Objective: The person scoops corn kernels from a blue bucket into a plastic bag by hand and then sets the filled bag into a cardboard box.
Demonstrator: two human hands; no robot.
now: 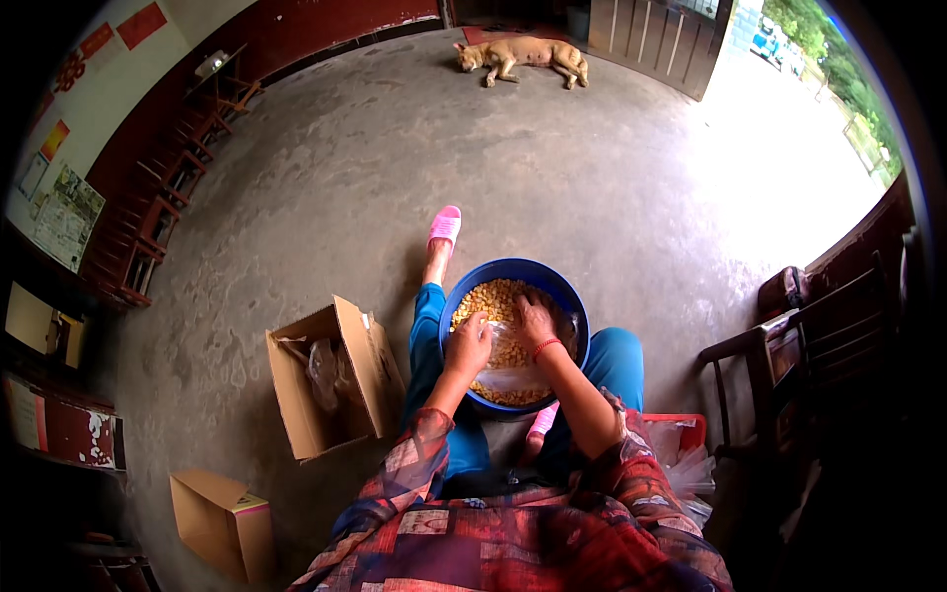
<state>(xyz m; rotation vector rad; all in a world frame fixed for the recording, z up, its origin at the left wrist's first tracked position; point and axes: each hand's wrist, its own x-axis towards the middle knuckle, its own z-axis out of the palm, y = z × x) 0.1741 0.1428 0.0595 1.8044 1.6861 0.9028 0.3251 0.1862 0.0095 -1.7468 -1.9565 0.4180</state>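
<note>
A round blue tub [551, 274] full of yellow kernels, which look like dried corn [492, 297], stands between my knees. A clear plastic bag [510, 379] lies in the tub on the kernels, with some kernels showing through it. My left hand [470, 342] is at the left side of the bag, thumb and fingers curled at its edge; whether it grips the plastic is unclear. My right hand [534, 320], with a red bracelet on the wrist, reaches into the kernels beside the bag, its fingertips partly hidden among them.
An opened cardboard box [370, 370] holding clear plastic bags stands left of my leg, with a smaller box [244, 525] below it. Plastic bags lie in a red container [692, 429] at right, near a wooden chair [769, 355]. A tan dog [529, 53] lies on the floor ahead.
</note>
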